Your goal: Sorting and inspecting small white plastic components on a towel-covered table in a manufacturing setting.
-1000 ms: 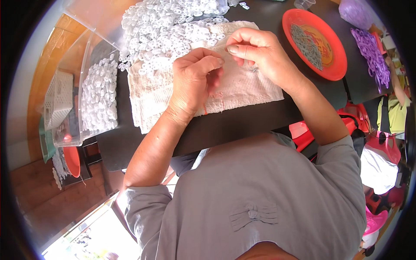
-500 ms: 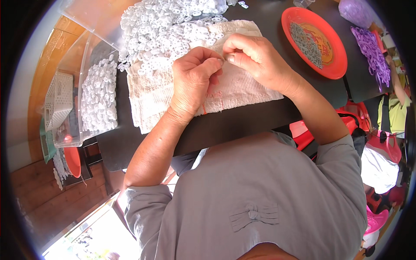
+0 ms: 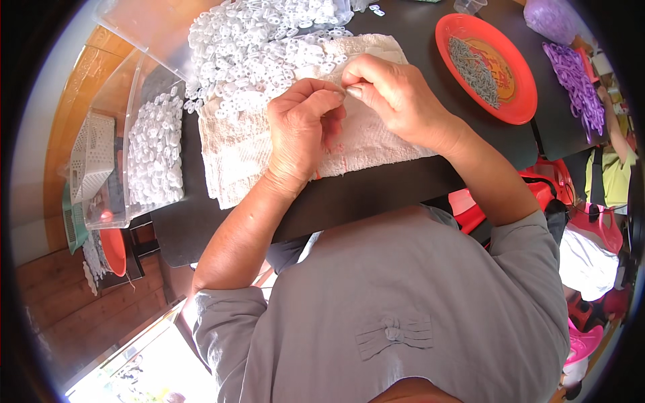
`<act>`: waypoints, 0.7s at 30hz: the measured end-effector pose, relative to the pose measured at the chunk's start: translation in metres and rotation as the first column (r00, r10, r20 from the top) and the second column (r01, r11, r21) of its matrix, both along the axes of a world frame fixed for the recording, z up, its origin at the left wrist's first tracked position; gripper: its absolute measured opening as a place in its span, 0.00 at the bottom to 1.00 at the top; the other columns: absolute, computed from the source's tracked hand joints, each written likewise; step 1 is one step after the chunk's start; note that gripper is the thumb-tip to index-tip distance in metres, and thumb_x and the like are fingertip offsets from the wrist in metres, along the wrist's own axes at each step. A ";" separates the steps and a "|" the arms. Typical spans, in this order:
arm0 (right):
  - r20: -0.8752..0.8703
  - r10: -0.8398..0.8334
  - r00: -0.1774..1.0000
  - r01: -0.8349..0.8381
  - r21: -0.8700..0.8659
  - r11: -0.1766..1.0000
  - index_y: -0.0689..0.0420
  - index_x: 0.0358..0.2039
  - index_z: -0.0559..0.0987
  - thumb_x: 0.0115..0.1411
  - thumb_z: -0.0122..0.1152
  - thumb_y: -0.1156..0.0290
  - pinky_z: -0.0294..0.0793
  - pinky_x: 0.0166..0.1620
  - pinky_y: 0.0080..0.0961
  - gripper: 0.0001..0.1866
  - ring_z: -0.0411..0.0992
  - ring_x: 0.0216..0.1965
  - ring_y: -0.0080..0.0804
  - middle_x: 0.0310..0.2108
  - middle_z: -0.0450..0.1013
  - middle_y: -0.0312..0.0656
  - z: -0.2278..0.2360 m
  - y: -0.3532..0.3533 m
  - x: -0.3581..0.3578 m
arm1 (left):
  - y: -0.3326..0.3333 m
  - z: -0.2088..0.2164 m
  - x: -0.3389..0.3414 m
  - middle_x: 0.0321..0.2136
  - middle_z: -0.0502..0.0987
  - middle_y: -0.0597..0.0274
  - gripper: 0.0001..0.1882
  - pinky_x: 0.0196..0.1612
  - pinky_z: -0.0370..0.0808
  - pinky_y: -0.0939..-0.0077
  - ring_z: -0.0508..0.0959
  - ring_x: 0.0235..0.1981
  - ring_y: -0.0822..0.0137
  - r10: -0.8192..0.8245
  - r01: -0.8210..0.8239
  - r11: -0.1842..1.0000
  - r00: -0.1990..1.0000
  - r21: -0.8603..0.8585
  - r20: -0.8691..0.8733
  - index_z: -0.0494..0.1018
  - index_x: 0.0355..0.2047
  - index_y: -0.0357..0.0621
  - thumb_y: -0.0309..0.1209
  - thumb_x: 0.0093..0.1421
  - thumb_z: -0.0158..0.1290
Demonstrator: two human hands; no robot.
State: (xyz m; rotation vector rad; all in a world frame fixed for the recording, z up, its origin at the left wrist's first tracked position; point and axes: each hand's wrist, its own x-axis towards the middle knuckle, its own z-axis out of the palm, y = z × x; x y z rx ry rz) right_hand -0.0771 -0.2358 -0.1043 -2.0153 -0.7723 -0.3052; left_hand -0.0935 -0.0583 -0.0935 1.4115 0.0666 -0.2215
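Observation:
My left hand point(image 3: 306, 124) is closed, its thumb and forefinger pressed together above a pale towel point(image 3: 235, 158). Close beside it, my right hand point(image 3: 396, 97) pinches with thumb and forefinger, the tips almost meeting the left ones. Whatever sits between the fingertips is too small to make out. A heap of small white plastic pieces with holes point(image 3: 248, 47) lies on the far part of the towel, just beyond my left hand. To the right stands a red oval plate point(image 3: 521, 101) holding a pile of small grey metal pieces point(image 3: 474, 74).
A clear plastic bin point(image 3: 127, 211) at the left holds more white pieces point(image 3: 156, 151). Purple strips point(image 3: 578, 84) and a purple bundle point(image 3: 552, 19) lie at the far right. A small clear cup point(image 3: 469, 6) stands at the back of the dark table point(image 3: 376, 181).
Both hands have shifted very slightly, and the fingertips stay close together over the towel. The plate and the heap look the same.

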 end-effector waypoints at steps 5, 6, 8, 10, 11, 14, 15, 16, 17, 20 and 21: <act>-0.007 -0.009 1.000 0.009 0.007 1.000 0.61 0.35 0.71 0.59 0.56 0.78 0.71 0.37 0.26 0.05 0.72 0.32 0.34 0.30 0.72 0.42 -0.003 0.002 0.001 | 0.002 -0.005 0.003 0.19 0.74 0.59 0.05 0.13 0.63 0.80 0.70 0.14 0.72 -0.035 0.017 0.975 0.996 -0.220 -0.079 0.74 0.30 0.34 0.25 0.55 0.53; -0.007 -0.009 1.000 0.009 0.007 1.000 0.61 0.35 0.71 0.59 0.56 0.78 0.71 0.37 0.26 0.05 0.72 0.32 0.34 0.30 0.72 0.42 -0.001 0.001 0.002 | 0.002 -0.005 0.004 0.19 0.74 0.59 0.05 0.13 0.63 0.80 0.70 0.14 0.72 -0.035 0.017 0.975 0.996 -0.220 -0.079 0.74 0.30 0.34 0.25 0.55 0.53; -0.138 0.045 0.989 -0.043 0.020 0.999 0.61 0.34 0.70 0.58 0.56 0.78 0.70 0.36 0.27 0.04 0.72 0.31 0.33 0.29 0.71 0.42 0.005 -0.001 0.001 | 0.001 -0.005 0.003 0.19 0.74 0.59 0.05 0.14 0.63 0.81 0.70 0.14 0.72 -0.023 0.012 0.982 0.998 -0.186 -0.057 0.74 0.30 0.34 0.24 0.55 0.53; -0.100 0.041 0.994 -0.040 0.006 0.999 0.61 0.34 0.70 0.58 0.56 0.79 0.70 0.36 0.27 0.04 0.71 0.30 0.34 0.29 0.71 0.42 0.003 -0.001 0.001 | 0.000 -0.003 0.002 0.19 0.74 0.59 0.05 0.14 0.63 0.80 0.70 0.14 0.72 -0.022 0.013 0.986 0.998 -0.164 -0.054 0.74 0.30 0.34 0.24 0.54 0.53; -0.060 0.036 0.998 -0.036 -0.007 0.999 0.60 0.34 0.70 0.58 0.56 0.79 0.70 0.35 0.27 0.04 0.71 0.30 0.35 0.28 0.71 0.42 0.002 -0.001 0.002 | -0.001 -0.002 0.002 0.19 0.74 0.59 0.05 0.14 0.63 0.80 0.69 0.14 0.72 -0.022 0.015 0.990 0.999 -0.142 -0.049 0.74 0.30 0.34 0.24 0.54 0.53; 0.012 0.005 1.000 -0.003 -0.157 0.988 0.59 0.33 0.70 0.57 0.56 0.79 0.70 0.34 0.28 0.05 0.71 0.29 0.38 0.28 0.70 0.43 0.004 -0.002 -0.001 | 0.000 -0.005 0.004 0.18 0.73 0.60 0.05 0.14 0.64 0.80 0.69 0.14 0.73 -0.015 0.002 0.986 0.997 -0.165 -0.076 0.74 0.30 0.34 0.25 0.54 0.53; 0.012 0.006 1.000 -0.004 -0.157 0.988 0.59 0.33 0.70 0.57 0.56 0.79 0.70 0.34 0.28 0.05 0.71 0.29 0.38 0.28 0.70 0.43 0.004 -0.002 0.000 | 0.001 -0.005 0.004 0.18 0.73 0.60 0.05 0.14 0.64 0.80 0.69 0.14 0.73 -0.015 0.002 0.986 0.997 -0.165 -0.076 0.74 0.30 0.34 0.25 0.54 0.53; 0.085 0.003 0.996 0.011 -0.167 0.986 0.59 0.33 0.70 0.57 0.56 0.79 0.70 0.33 0.29 0.05 0.71 0.28 0.39 0.28 0.70 0.43 0.004 -0.002 0.000 | 0.001 -0.004 0.003 0.18 0.73 0.60 0.05 0.15 0.64 0.80 0.69 0.14 0.73 -0.032 0.018 0.986 0.996 -0.167 -0.079 0.75 0.30 0.34 0.25 0.54 0.53; 0.157 0.001 0.988 0.027 -0.177 0.984 0.59 0.33 0.70 0.56 0.56 0.79 0.70 0.32 0.30 0.06 0.70 0.27 0.41 0.27 0.70 0.43 0.003 -0.003 0.000 | 0.001 -0.003 0.003 0.18 0.73 0.60 0.05 0.15 0.64 0.80 0.69 0.14 0.73 -0.050 0.036 0.985 0.995 -0.169 -0.082 0.75 0.30 0.34 0.25 0.54 0.53; 0.322 -0.062 0.945 0.121 -0.165 0.979 0.58 0.32 0.70 0.55 0.55 0.80 0.69 0.31 0.31 0.05 0.70 0.26 0.40 0.27 0.70 0.42 0.002 -0.009 0.008 | 0.002 -0.004 0.009 0.18 0.73 0.62 0.05 0.16 0.64 0.82 0.69 0.15 0.75 0.008 -0.013 0.993 0.999 -0.120 -0.039 0.75 0.30 0.35 0.25 0.55 0.53; 0.318 -0.063 0.946 0.124 -0.176 0.977 0.58 0.32 0.70 0.55 0.55 0.80 0.69 0.31 0.31 0.05 0.70 0.26 0.40 0.27 0.70 0.42 0.006 -0.014 0.006 | 0.003 -0.006 0.011 0.18 0.73 0.62 0.05 0.16 0.64 0.82 0.69 0.15 0.75 0.004 -0.009 0.991 0.999 -0.131 -0.044 0.75 0.30 0.35 0.25 0.55 0.53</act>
